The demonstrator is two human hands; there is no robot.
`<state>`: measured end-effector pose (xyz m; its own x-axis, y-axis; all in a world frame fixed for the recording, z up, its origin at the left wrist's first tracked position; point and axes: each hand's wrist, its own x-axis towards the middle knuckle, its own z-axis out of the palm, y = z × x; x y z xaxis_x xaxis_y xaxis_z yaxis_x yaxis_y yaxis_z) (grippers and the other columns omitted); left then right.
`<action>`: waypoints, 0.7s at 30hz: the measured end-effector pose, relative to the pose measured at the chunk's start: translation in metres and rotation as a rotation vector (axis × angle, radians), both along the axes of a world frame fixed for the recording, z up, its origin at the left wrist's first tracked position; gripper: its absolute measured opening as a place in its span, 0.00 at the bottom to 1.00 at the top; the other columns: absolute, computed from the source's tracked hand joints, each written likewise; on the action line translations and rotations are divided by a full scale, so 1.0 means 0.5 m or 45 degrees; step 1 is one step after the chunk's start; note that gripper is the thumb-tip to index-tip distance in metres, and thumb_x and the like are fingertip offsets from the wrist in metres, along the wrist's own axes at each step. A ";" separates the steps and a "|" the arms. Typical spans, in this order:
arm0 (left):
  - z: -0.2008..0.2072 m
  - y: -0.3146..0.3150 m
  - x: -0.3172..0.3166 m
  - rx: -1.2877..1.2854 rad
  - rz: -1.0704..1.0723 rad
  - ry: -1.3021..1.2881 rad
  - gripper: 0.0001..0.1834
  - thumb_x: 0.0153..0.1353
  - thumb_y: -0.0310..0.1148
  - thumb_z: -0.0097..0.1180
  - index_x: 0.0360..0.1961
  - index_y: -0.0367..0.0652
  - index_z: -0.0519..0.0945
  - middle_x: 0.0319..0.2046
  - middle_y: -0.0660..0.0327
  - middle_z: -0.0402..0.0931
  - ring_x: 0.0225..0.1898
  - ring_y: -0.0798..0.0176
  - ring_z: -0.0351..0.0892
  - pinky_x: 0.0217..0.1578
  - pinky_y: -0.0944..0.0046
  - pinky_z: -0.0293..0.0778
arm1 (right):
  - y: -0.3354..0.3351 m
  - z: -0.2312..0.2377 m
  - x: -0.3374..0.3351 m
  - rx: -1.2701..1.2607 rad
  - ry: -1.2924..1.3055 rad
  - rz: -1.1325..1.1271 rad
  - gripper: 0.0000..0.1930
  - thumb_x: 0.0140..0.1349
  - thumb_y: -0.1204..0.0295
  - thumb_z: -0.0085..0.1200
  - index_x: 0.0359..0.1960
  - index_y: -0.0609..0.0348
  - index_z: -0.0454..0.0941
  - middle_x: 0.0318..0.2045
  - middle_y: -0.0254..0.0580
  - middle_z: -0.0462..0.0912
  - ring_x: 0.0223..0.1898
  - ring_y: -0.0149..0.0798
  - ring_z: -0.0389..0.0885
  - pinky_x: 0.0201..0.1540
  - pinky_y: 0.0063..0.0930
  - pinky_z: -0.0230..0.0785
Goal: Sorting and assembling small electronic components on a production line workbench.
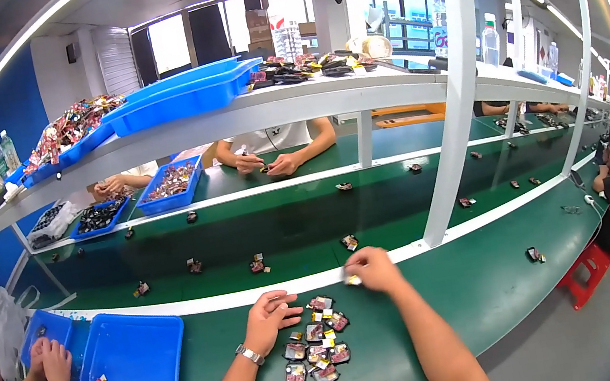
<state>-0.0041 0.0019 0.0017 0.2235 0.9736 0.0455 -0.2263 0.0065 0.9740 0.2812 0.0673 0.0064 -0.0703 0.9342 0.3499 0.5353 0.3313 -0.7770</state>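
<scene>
Currently our right hand [370,267] pinches one small tagged part [353,281] at the far table [486,289] edge, just beside the conveyor belt [288,234], presumably for easy transfer. Our left hand [268,317] rests loosely spread, fingertips touching the pile of small parts [316,347] kept near us. Blue tray [135,363] sits left.

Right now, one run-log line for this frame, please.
left hand: open, resting on green bench beside pile of small packets | right hand: pinching one packet at bench's white edge | blue tray: left
</scene>
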 end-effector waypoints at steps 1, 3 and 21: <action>0.001 0.001 0.003 0.006 -0.011 0.002 0.13 0.67 0.21 0.44 0.53 0.37 0.68 0.52 0.45 0.74 0.47 0.51 0.81 0.44 0.59 0.82 | 0.011 -0.006 0.049 -0.036 -0.086 -0.186 0.07 0.50 0.72 0.61 0.29 0.61 0.84 0.29 0.44 0.85 0.34 0.37 0.84 0.41 0.30 0.76; -0.008 0.009 -0.001 -0.004 -0.023 -0.010 0.13 0.67 0.21 0.44 0.52 0.37 0.68 0.52 0.46 0.74 0.47 0.51 0.81 0.44 0.59 0.82 | 0.011 -0.012 0.121 -0.076 -0.119 -0.458 0.07 0.49 0.71 0.60 0.26 0.62 0.84 0.28 0.46 0.85 0.33 0.41 0.85 0.42 0.33 0.76; -0.021 0.016 -0.010 -0.018 -0.030 -0.081 0.11 0.68 0.27 0.46 0.50 0.35 0.70 0.46 0.47 0.77 0.40 0.58 0.82 0.39 0.64 0.81 | 0.095 -0.030 -0.057 0.171 -0.198 -0.236 0.28 0.46 0.69 0.69 0.50 0.62 0.73 0.41 0.49 0.81 0.45 0.49 0.79 0.50 0.39 0.71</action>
<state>-0.0091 0.0098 -0.0088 0.2432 0.9688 0.0470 -0.2875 0.0257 0.9574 0.2526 0.1147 -0.0087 0.0354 0.8821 0.4698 0.7059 0.3107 -0.6366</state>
